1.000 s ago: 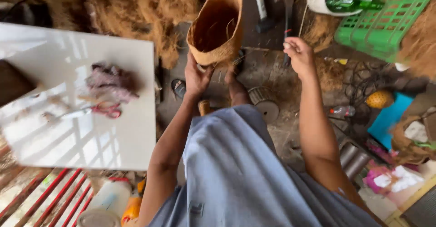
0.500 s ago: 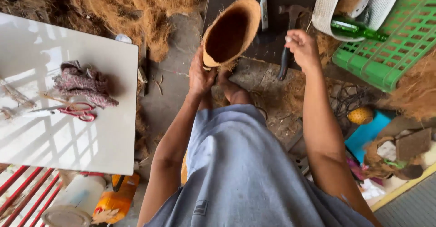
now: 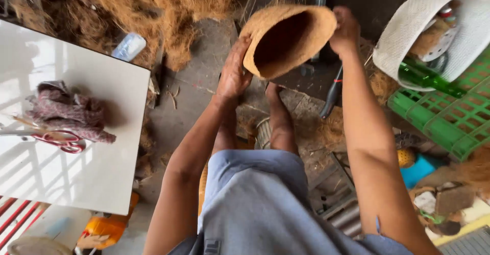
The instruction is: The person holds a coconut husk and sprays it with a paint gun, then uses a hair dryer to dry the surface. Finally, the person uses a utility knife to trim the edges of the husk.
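Both hands' grip holds hollow coir pot (image 3: 286, 40).

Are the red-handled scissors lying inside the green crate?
No, the scissors lie on the white table, far from the green crate.

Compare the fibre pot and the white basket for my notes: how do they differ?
The fibre pot is brown, rough and empty, held up by the left hand and right hand. The white basket is woven, filled with items, and rests untouched on the green crate. Both lie tilted, openings visible.
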